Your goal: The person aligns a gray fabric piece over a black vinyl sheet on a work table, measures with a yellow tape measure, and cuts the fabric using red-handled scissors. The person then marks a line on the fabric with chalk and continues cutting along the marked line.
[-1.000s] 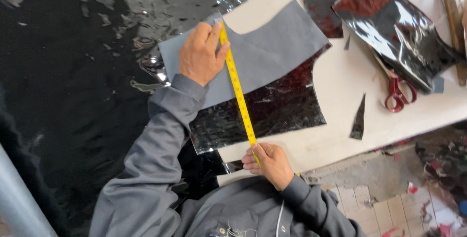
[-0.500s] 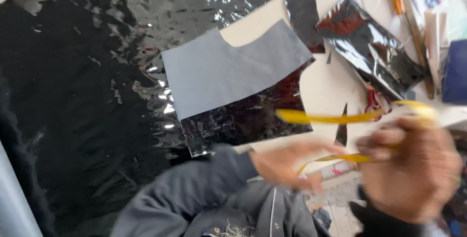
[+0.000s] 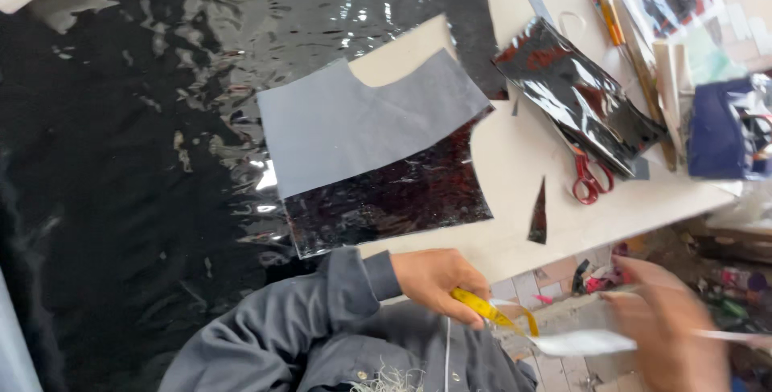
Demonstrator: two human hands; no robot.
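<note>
Both hands off the grey pattern piece (image 3: 362, 123) | left hand (image 3: 438, 283) fingers clamped on yellow tape measure (image 3: 490, 310) | right hand (image 3: 671, 328) blurred, I cannot tell grip.

The person wears a grey work jacket w/ long sleeves. The left hand (image 3: 434, 279) is bare, and its sleeve (image 3: 322, 311) ends in a folded cuff just beside the wrist. Below this cuff, at the chest, small round buttons and some pale loose threads. The right hand (image 3: 671, 336) is blurred, also bare.
</note>
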